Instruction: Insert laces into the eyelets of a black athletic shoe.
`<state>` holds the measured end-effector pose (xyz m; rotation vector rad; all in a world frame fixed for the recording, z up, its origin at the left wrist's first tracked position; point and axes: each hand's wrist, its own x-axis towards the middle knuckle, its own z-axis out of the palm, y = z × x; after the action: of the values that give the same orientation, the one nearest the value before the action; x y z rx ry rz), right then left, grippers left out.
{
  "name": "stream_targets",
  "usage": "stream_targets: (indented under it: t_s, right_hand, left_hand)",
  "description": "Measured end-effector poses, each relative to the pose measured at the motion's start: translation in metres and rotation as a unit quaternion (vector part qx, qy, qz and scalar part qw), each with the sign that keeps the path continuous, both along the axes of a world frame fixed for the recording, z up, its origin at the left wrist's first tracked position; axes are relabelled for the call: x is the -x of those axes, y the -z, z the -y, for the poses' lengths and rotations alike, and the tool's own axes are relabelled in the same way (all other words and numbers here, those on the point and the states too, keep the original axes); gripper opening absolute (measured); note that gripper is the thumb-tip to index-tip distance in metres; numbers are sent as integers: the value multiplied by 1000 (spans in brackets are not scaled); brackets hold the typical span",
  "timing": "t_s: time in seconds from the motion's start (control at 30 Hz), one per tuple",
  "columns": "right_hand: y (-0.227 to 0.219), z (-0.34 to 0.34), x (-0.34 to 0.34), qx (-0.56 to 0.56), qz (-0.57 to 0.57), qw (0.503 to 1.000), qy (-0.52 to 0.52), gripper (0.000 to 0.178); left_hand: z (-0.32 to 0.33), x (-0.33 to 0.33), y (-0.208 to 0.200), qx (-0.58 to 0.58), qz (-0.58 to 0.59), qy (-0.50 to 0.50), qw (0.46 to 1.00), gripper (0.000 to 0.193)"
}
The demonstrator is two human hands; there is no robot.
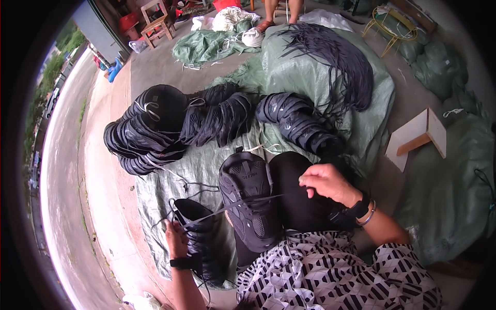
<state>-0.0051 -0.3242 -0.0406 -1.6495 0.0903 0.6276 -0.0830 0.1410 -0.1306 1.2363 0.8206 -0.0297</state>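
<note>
Wooden chair upper left — yellow metal-framed stool upper right.

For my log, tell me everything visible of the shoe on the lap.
The black shoe lies top up on the lap, toe toward the person. It mixes mesh with leather-like panels; lettering marks the tongue. A thin dark lace crosses it, stretching toward the left hand and the right hand, neither touching the shoe.

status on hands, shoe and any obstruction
Left hand holding lace; right hand curled, grip unclear. Black shoe between them, lace across it. Nothing visibly blocking.
</note>
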Motion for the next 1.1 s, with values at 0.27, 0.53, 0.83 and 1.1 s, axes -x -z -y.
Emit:
stream_targets:
  t_s: [0.27,0.53,0.83,1.1]
  right_hand:
    - [19,28,-7,229,246,941,44,15]
    - [6,-46,1,159,365,917,-34,2]
    - [15,-58,9,194,320,923,-84,11]
    - [11,-66,9,248,382,878,-146,12]
  left_hand:
    - [32,-8,39,-535,143,223,802,30]
    - [164,-33,-75,-124,238,226,937,16]
    - [162,-6,-73,-159,173,362,902,34]
    - [171,-12,-78,-142,210,181,950,21]
